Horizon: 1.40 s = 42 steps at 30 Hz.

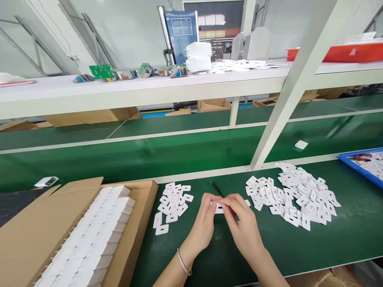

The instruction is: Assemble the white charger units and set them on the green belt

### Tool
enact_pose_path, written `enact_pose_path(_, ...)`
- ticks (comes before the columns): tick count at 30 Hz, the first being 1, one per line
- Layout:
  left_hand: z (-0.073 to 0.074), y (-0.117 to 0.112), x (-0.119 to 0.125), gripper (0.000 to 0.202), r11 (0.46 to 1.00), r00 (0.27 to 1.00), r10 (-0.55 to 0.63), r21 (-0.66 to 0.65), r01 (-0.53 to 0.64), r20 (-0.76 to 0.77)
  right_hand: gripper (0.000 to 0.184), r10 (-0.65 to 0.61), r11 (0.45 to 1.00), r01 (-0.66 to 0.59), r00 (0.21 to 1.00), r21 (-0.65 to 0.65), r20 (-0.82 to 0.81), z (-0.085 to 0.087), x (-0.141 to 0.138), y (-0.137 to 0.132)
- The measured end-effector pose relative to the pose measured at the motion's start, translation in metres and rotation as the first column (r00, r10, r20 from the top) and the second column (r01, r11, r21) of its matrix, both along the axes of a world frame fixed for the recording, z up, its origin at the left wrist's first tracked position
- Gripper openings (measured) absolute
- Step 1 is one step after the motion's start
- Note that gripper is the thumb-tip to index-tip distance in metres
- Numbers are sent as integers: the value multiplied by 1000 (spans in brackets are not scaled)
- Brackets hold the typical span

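Note:
A small white plate (pixel 219 209) with a rectangular slot is held between my two hands, above the green bench. My left hand (pixel 206 219) pinches its left side, and a bracelet circles that wrist. The fingers of my right hand (pixel 241 218) close on its right and upper edge. Just beyond my fingertips, a pair of black tweezers (pixel 216 188) lies on the bench. To the left is a small group of similar slotted plates (pixel 172 203). A larger heap of white plates (pixel 296 195) spreads out to the right.
An open cardboard box (pixel 140 223) with rows of white blocks stands at the left. A blue tray (pixel 356 164) sits at the far right. A slanted white post (pixel 278 115) rises behind the bench. Circuit boards (pixel 102 71) lie on the shelf above.

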<state>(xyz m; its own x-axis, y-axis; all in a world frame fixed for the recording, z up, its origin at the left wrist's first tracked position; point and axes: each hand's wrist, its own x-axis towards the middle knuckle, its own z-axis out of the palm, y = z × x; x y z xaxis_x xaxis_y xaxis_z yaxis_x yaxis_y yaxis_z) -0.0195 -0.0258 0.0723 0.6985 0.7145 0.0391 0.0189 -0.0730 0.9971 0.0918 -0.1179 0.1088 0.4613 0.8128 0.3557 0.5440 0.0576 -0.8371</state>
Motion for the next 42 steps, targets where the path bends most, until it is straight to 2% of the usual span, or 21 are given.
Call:
enact_pose_path(3,-2,-2,-4,44,1000,1000,-2,29,2,4,28,-82,996,81,996,-28,-23,-4,4,0)
enact_pose_path(5,-2,-5,-5,46,998,1000,20,54,-21,13,38,-116,991,108,988,-85,-102,-8,6,1)
enact_pose_path(6,-3,-6,-6,46,997,999,30,66,-31,24,42,-92,990,71,982,-124,-167,-10,7,2)
enact_pose_path(8,-4,-9,-5,44,996,996,54,69,-59,73,45,19,983,-78,946,-169,-324,-15,8,4)
enact_pose_path(10,-7,-12,-4,42,994,985,98,39,-104,140,47,125,967,-209,887,-145,-445,-17,7,5)
enact_pose_path(13,-11,-14,-2,43,987,966,160,-25,-158,205,48,156,960,-253,843,-122,-515,-20,6,6)
enact_pose_path(16,-16,-12,-3,43,993,977,114,-27,-111,178,47,132,952,-262,816,-157,-563,-23,5,6)
enact_pose_path(21,-21,0,-10,46,993,999,12,116,-17,41,44,124,977,-203,804,-72,-582,-35,5,8)
enact_pose_path(29,-24,-3,-11,36,952,999,45,302,-52,30,39,148,987,-161,818,25,-556,-47,0,7)
enact_pose_path(34,-29,-9,-9,38,955,995,80,282,-94,61,33,155,988,-121,829,98,-537,-51,-1,7)
enact_pose_path(39,-30,-11,-11,45,982,999,41,185,-40,-1,37,86,996,-69,844,51,-529,-56,1,9)
enact_pose_path(42,-30,-11,-10,45,981,999,46,186,-49,19,40,73,997,-68,847,28,-527,-60,0,9)
